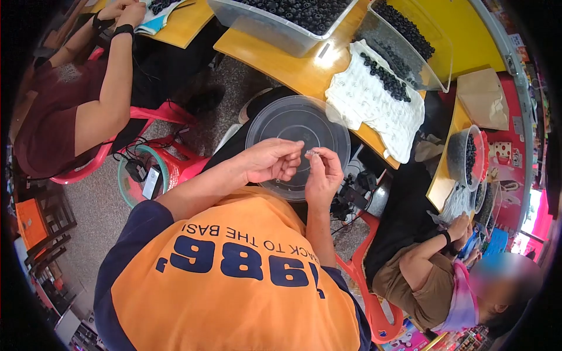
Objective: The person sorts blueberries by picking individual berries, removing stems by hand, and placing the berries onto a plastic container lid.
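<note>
My left hand [273, 161] is closed in a pinch above a round clear plastic lid or tray [263, 120] in front of my lap. Whatever its fingertips may hold is too small to make out. Just to its right, my right hand [325, 175] pinches a small silvery piece [310, 153] between thumb and fingers. The two hands are close together, with a narrow gap between the fingertips. A white patterned cloth [357, 96] lies on the yellow table [257, 50] beyond, with several small black round parts [383, 76] on it.
Clear bins [281, 36] [404, 64] of black parts stand on the table. A person [70, 111] sits at left and another [421, 275] at right, both handling things. A teal-rimmed basket [126, 181] with a phone [151, 182] stands at left, beside a red stool [187, 167].
</note>
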Demonstrator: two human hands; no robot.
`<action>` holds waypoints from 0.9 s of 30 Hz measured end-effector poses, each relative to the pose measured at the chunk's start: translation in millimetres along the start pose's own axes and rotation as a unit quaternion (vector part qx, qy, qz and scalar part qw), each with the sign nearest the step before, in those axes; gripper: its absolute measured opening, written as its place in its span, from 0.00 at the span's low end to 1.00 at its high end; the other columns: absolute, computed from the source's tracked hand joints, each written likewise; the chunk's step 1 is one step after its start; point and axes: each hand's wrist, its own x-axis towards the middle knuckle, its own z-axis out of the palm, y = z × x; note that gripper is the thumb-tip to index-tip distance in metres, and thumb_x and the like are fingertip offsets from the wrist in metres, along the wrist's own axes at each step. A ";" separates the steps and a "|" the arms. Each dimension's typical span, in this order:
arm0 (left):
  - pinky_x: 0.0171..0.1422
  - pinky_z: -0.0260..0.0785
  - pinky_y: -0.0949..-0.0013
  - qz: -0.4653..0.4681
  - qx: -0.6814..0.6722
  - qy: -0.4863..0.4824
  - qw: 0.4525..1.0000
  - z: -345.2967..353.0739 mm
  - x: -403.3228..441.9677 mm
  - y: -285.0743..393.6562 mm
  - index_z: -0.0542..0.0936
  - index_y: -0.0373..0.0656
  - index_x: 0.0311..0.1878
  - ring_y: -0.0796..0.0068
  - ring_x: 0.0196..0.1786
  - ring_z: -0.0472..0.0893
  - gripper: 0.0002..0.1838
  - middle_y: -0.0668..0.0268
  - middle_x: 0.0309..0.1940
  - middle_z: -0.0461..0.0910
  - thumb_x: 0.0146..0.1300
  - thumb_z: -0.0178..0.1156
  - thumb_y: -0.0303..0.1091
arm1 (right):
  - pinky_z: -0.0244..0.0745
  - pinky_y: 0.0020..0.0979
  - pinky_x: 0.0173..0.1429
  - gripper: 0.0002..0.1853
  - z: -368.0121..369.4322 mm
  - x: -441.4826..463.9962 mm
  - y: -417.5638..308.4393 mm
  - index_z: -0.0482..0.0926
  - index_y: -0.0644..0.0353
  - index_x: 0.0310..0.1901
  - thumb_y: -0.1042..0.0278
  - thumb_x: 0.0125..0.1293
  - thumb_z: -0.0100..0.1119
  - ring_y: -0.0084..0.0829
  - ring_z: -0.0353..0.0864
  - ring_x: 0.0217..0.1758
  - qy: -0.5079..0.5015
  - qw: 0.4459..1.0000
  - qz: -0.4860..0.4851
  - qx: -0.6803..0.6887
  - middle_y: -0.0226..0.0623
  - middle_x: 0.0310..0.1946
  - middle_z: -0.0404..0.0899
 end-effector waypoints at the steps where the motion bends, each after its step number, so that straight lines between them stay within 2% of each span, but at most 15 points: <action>1: 0.35 0.70 0.78 0.048 0.053 0.038 0.997 4.0 -1.2 0.6 0.76 0.42 0.37 0.80 0.29 0.76 0.11 0.72 0.27 0.74 0.68 0.55 0.39 | 0.71 0.22 0.48 0.07 -1.7 1.6 -0.9 0.76 0.67 0.43 0.82 0.65 0.53 0.22 0.78 0.41 0.003 1.000 0.017 0.011 0.34 0.38 0.78; 2: 0.35 0.70 0.78 0.045 0.055 0.038 0.997 10.3 -1.1 -0.1 0.76 0.42 0.37 0.80 0.29 0.76 0.11 0.72 0.27 0.74 0.68 0.55 0.39 | 0.71 0.21 0.48 0.07 -3.1 2.7 -1.9 0.77 0.67 0.43 0.82 0.64 0.53 0.22 0.77 0.41 0.006 0.999 0.035 0.022 0.34 0.38 0.78; 4: 0.43 0.74 0.77 0.228 0.243 0.120 0.935 24.5 -0.3 -4.1 0.77 0.40 0.45 0.81 0.34 0.78 0.09 0.69 0.32 0.77 0.64 0.61 0.31 | 0.71 0.21 0.47 0.06 -5.5 4.4 -3.9 0.78 0.67 0.41 0.81 0.64 0.55 0.20 0.77 0.39 0.015 0.998 0.055 0.005 0.32 0.37 0.78; 5: 0.44 0.74 0.77 0.266 0.258 0.110 0.922 25.4 -0.4 -6.8 0.78 0.39 0.48 0.81 0.38 0.79 0.13 0.67 0.35 0.78 0.59 0.63 0.22 | 0.71 0.20 0.45 0.05 -6.3 4.8 -4.2 0.79 0.66 0.40 0.81 0.63 0.57 0.18 0.76 0.38 0.020 0.997 0.076 -0.013 0.30 0.36 0.79; 8: 0.45 0.74 0.78 0.318 0.355 0.139 0.868 23.5 1.1 -13.7 0.80 0.36 0.44 0.81 0.39 0.80 0.10 0.66 0.36 0.79 0.58 0.63 0.21 | 0.70 0.19 0.45 0.04 -8.1 4.3 -2.7 0.80 0.66 0.38 0.80 0.63 0.59 0.17 0.76 0.38 0.008 0.996 0.082 0.015 0.29 0.35 0.79; 12: 0.44 0.74 0.78 0.309 0.360 0.148 0.868 25.1 -0.9 -12.3 0.81 0.34 0.44 0.81 0.37 0.80 0.08 0.66 0.36 0.80 0.61 0.61 0.22 | 0.70 0.18 0.42 0.05 -10.4 4.2 -6.0 0.80 0.66 0.39 0.80 0.62 0.59 0.17 0.76 0.38 0.007 0.994 0.098 0.042 0.29 0.36 0.79; 14: 0.42 0.73 0.78 0.308 0.396 0.164 0.849 28.7 -0.7 -13.1 0.81 0.34 0.40 0.82 0.35 0.79 0.06 0.66 0.34 0.79 0.63 0.59 0.25 | 0.69 0.18 0.40 0.05 -9.9 0.7 -9.5 0.80 0.67 0.39 0.83 0.62 0.57 0.17 0.74 0.34 0.004 0.990 0.019 -0.137 0.30 0.35 0.79; 16: 0.40 0.73 0.78 0.306 0.429 0.178 0.831 27.0 2.4 -14.8 0.81 0.34 0.37 0.83 0.34 0.78 0.07 0.66 0.33 0.79 0.66 0.57 0.27 | 0.69 0.19 0.38 0.07 -5.2 0.5 -16.4 0.80 0.66 0.39 0.84 0.59 0.58 0.18 0.74 0.34 0.009 0.981 -0.040 -0.188 0.31 0.34 0.78; 18: 0.32 0.68 0.76 0.222 0.314 0.140 0.912 20.6 8.9 -17.0 0.76 0.40 0.28 0.82 0.27 0.73 0.14 0.68 0.27 0.75 0.69 0.52 0.35 | 0.69 0.20 0.38 0.08 -4.4 0.8 -21.9 0.79 0.66 0.38 0.85 0.56 0.59 0.20 0.73 0.33 -0.029 0.953 -0.144 -0.263 0.34 0.34 0.78; 19: 0.32 0.68 0.76 0.222 0.315 0.138 0.913 21.1 9.3 -16.5 0.76 0.40 0.28 0.82 0.27 0.73 0.14 0.68 0.27 0.75 0.69 0.52 0.35 | 0.69 0.22 0.35 0.06 -4.9 0.5 -20.8 0.79 0.65 0.34 0.82 0.53 0.62 0.22 0.75 0.32 -0.022 0.961 -0.124 -0.245 0.37 0.34 0.79; 21: 0.28 0.61 0.75 0.032 0.021 0.073 0.997 24.2 7.8 -14.4 0.68 0.47 0.22 0.80 0.22 0.66 0.17 0.71 0.22 0.68 0.69 0.49 0.40 | 0.67 0.22 0.35 0.04 -7.5 -0.8 -18.1 0.77 0.65 0.33 0.81 0.55 0.61 0.21 0.72 0.30 -0.026 0.971 -0.095 -0.218 0.35 0.31 0.77; 22: 0.28 0.61 0.75 0.032 0.019 0.073 0.997 25.0 8.2 -14.0 0.68 0.47 0.22 0.80 0.22 0.66 0.17 0.71 0.22 0.68 0.69 0.49 0.40 | 0.66 0.22 0.34 0.02 -9.0 -1.9 -15.5 0.76 0.65 0.31 0.80 0.57 0.59 0.21 0.70 0.29 -0.032 0.979 -0.066 -0.189 0.33 0.29 0.75; 24: 0.26 0.57 0.73 -0.064 -0.070 0.046 0.994 25.1 10.2 -11.0 0.64 0.50 0.21 0.78 0.21 0.63 0.18 0.72 0.19 0.65 0.68 0.49 0.40 | 0.64 0.21 0.35 0.02 -12.9 -0.5 -7.3 0.74 0.65 0.30 0.78 0.60 0.57 0.20 0.68 0.28 -0.043 0.991 -0.050 -0.117 0.31 0.29 0.73; 26: 0.26 0.57 0.73 -0.044 -0.061 0.030 0.997 19.5 10.4 -6.1 0.61 0.50 0.19 0.79 0.21 0.62 0.20 0.72 0.18 0.64 0.69 0.49 0.40 | 0.62 0.20 0.35 0.05 -16.5 1.4 -4.2 0.73 0.65 0.29 0.76 0.62 0.55 0.19 0.66 0.27 -0.051 0.997 -0.037 -0.044 0.30 0.28 0.71; 27: 0.26 0.56 0.74 0.007 -0.016 0.049 0.999 20.3 8.4 -3.3 0.61 0.50 0.19 0.79 0.21 0.61 0.21 0.72 0.18 0.64 0.70 0.48 0.41 | 0.62 0.21 0.38 0.08 -14.4 2.7 -9.6 0.72 0.65 0.27 0.75 0.65 0.51 0.20 0.66 0.29 -0.023 0.999 0.022 0.009 0.31 0.27 0.70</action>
